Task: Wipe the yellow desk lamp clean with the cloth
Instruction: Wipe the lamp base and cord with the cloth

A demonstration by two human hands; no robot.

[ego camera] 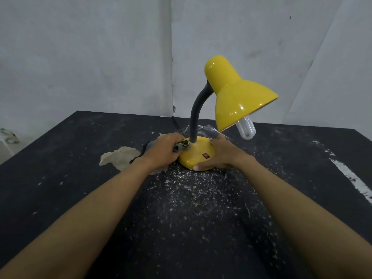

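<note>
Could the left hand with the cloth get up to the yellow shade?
Probably yes. The left hand grips the cloth against the base, and open air lies between it and the shade; only the dark neck rises alongside. The right hand holds the base.

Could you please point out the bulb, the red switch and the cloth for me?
bulb (246, 128), head view, on its white glass.
switch (205, 156), head view, on its red face.
cloth (177, 149), head view, on the grey bunch under the left hand (163, 151).
</note>
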